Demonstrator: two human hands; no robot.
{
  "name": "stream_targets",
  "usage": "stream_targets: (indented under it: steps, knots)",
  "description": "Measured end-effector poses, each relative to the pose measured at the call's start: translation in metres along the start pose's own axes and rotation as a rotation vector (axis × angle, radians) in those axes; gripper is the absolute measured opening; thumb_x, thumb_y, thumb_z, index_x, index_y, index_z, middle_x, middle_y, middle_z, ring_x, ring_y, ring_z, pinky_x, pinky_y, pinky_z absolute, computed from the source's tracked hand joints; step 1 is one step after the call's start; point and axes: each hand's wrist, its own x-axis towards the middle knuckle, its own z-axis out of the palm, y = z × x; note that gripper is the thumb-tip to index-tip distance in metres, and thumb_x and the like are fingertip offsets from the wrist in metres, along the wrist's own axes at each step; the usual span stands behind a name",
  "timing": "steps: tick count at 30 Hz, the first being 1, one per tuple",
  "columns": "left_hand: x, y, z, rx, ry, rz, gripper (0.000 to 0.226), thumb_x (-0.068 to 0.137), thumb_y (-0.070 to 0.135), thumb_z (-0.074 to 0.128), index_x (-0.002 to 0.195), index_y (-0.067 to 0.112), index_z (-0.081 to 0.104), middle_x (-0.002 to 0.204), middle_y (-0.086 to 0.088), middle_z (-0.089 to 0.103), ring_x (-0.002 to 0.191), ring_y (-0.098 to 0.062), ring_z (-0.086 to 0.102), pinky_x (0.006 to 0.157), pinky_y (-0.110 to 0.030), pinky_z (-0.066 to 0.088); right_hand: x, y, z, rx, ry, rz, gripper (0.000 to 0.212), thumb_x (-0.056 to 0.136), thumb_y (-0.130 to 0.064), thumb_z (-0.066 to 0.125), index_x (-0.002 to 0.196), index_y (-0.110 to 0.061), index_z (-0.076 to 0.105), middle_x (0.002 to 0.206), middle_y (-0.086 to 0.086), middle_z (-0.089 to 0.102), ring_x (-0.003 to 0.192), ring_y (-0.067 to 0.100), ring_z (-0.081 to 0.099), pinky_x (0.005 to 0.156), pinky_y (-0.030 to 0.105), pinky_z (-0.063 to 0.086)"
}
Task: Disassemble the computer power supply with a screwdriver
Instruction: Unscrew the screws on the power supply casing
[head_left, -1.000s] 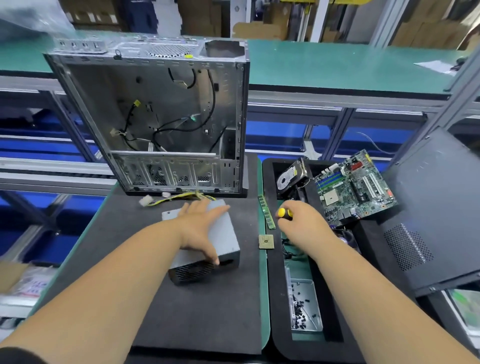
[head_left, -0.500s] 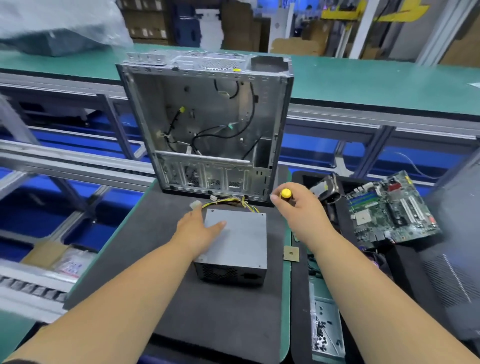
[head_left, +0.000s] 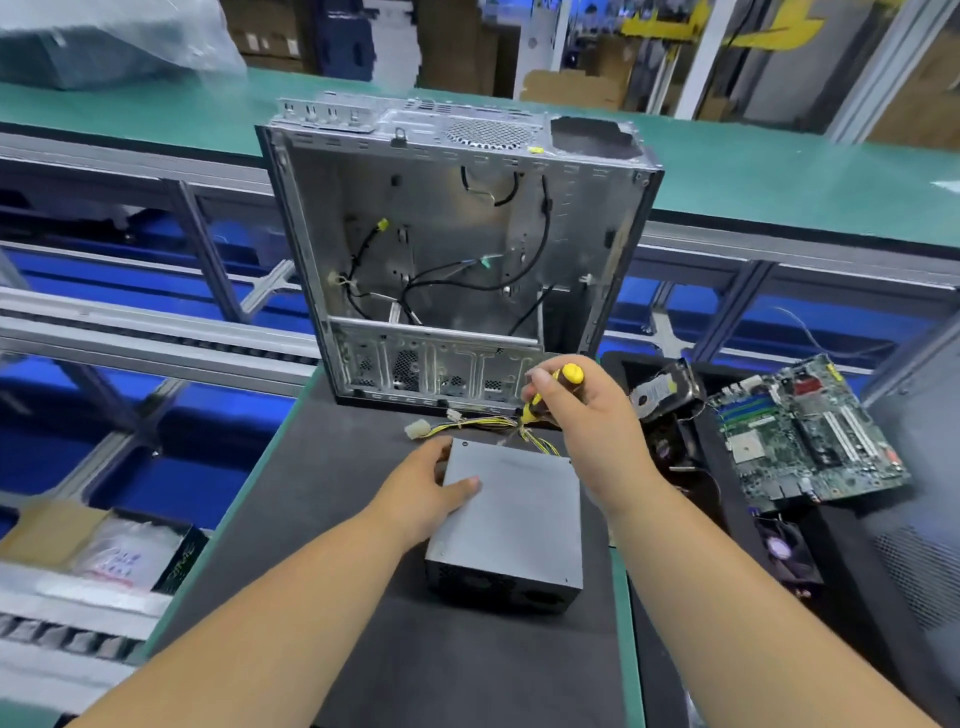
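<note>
The grey metal power supply box (head_left: 511, 512) lies mid-frame on the dark table (head_left: 322, 493). The left hand (head_left: 421, 499) presses it, fingers relaxed; the right hand (head_left: 584, 415) grips the yellow-handled screwdriver (head_left: 550, 389). The tip could slip if the box shifts.

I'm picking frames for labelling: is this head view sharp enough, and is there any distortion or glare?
Head view: power supply, both hands and case fairly sharp; background shelving smeared and blocky; wide-angle lens bends the conveyor rails and bench edges; lighting even, with soft shadows and no strong glare.
</note>
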Motion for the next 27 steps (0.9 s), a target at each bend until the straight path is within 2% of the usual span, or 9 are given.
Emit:
stream_targets:
  steps: [2,5,8,11,14,17,21,23,27]
  knots:
    - [0.005,-0.003,-0.003,0.01,-0.005,0.002,0.043,0.082,0.029,0.079,0.115,0.04,0.054,0.106,0.018,0.065,0.085,0.007,0.066,0.07,-0.016,0.054,0.005,-0.004,0.014,-0.008,0.0,0.008,0.015,0.087,-0.047,0.058,0.089,-0.035,0.066,0.089,-0.009,0.072,0.091,0.015,0.066,0.091,0.046,0.054]
    - [0.012,-0.005,-0.009,0.031,0.016,0.029,0.045,0.077,0.032,0.083,0.11,0.041,0.054,0.105,0.017,0.064,0.086,0.009,0.064,0.065,-0.008,0.048,0.011,-0.007,0.03,-0.003,0.005,0.036,0.012,0.088,-0.044,0.059,0.089,-0.034,0.066,0.089,-0.008,0.072,0.09,0.012,0.066,0.09,0.048,0.055]
    - [0.022,-0.005,-0.014,0.031,0.033,0.08,0.038,0.082,0.029,0.079,0.115,0.032,0.06,0.11,0.015,0.06,0.103,0.001,0.059,0.078,-0.012,0.045,0.014,-0.009,0.038,-0.017,0.008,0.038,0.011,0.089,-0.041,0.06,0.088,-0.031,0.066,0.089,-0.007,0.071,0.087,0.009,0.063,0.087,0.045,0.054]
    - [0.029,-0.002,-0.015,0.081,0.028,0.14,0.023,0.084,0.024,0.076,0.102,0.033,0.065,0.104,0.019,0.062,0.098,0.007,0.056,0.075,-0.002,0.039,0.018,-0.009,0.043,-0.006,-0.016,0.054,0.01,0.087,-0.04,0.06,0.088,-0.033,0.066,0.091,-0.005,0.071,0.087,0.01,0.064,0.081,0.036,0.054]
    - [0.034,-0.001,-0.015,0.104,0.025,0.165,0.02,0.083,0.022,0.077,0.092,0.034,0.064,0.095,0.02,0.063,0.085,0.013,0.055,0.071,-0.001,0.039,0.022,-0.008,0.045,0.02,-0.03,0.081,0.008,0.087,-0.038,0.062,0.089,-0.032,0.067,0.092,-0.004,0.072,0.087,0.008,0.065,0.08,0.033,0.054]
    - [0.039,-0.001,-0.018,0.11,0.013,0.161,0.019,0.081,0.024,0.079,0.09,0.033,0.064,0.091,0.017,0.063,0.08,0.006,0.055,0.068,-0.004,0.04,0.025,-0.006,0.046,0.022,-0.027,0.097,0.008,0.088,-0.039,0.062,0.09,-0.033,0.067,0.091,-0.005,0.072,0.087,0.008,0.066,0.079,0.033,0.053]
    - [0.041,-0.003,-0.019,0.085,-0.01,0.149,0.02,0.081,0.025,0.08,0.089,0.035,0.065,0.09,0.011,0.063,0.084,-0.006,0.057,0.07,-0.01,0.043,0.026,-0.003,0.046,0.016,-0.043,0.098,0.012,0.088,-0.041,0.062,0.092,-0.032,0.067,0.094,-0.004,0.072,0.093,0.015,0.067,0.079,0.033,0.052]
    - [0.041,-0.004,-0.019,0.066,-0.005,0.149,0.021,0.081,0.023,0.079,0.088,0.036,0.064,0.091,0.01,0.062,0.083,-0.006,0.057,0.067,-0.006,0.043,0.026,-0.002,0.046,0.006,-0.059,0.09,0.011,0.089,-0.04,0.061,0.093,-0.031,0.067,0.095,-0.003,0.071,0.093,0.017,0.066,0.077,0.031,0.051]
    - [0.04,-0.004,-0.018,0.057,0.003,0.147,0.02,0.081,0.025,0.08,0.087,0.037,0.065,0.094,0.009,0.062,0.081,0.001,0.056,0.066,-0.004,0.042,0.028,-0.002,0.046,-0.003,-0.059,0.101,0.007,0.095,-0.035,0.061,0.092,-0.032,0.067,0.094,-0.004,0.072,0.09,0.011,0.066,0.073,0.025,0.048]
